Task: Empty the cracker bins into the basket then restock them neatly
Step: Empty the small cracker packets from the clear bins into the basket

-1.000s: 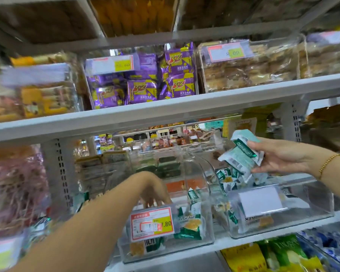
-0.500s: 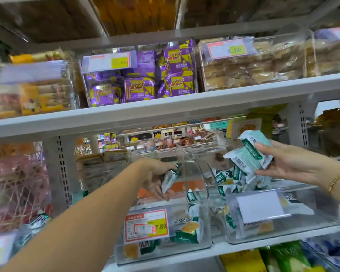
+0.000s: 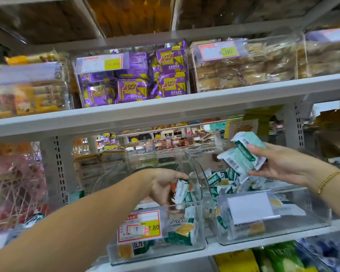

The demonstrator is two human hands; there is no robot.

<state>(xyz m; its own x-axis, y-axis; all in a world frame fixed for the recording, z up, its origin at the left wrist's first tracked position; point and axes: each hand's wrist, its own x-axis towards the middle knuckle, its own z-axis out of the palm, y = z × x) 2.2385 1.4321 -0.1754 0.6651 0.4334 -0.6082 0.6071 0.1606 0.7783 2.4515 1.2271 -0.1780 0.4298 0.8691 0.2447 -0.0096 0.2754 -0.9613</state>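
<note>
Two clear plastic cracker bins stand side by side on the middle shelf. My left hand (image 3: 165,185) reaches into the left bin (image 3: 199,228), which carries a red and yellow price tag, and grips a green and white cracker packet (image 3: 182,190). A few more packets lie at that bin's front. My right hand (image 3: 279,163) hovers above the right bin (image 3: 312,213) and holds a stack of green and white cracker packets (image 3: 243,156). A loose heap of packets (image 3: 224,181) fills the back of the right bin. No basket is in view.
The white shelf above (image 3: 165,107) carries bins of purple snack packs (image 3: 133,83) and brown biscuits (image 3: 243,69). A pink-patterned bin (image 3: 14,185) stands at the left. Yellow and green bags (image 3: 263,260) sit on the shelf below. A shelf upright (image 3: 57,169) rises left of the bins.
My left hand went down into the left bin and came up gripping a packet. My right hand stayed above the right bin with its stack of packets.
</note>
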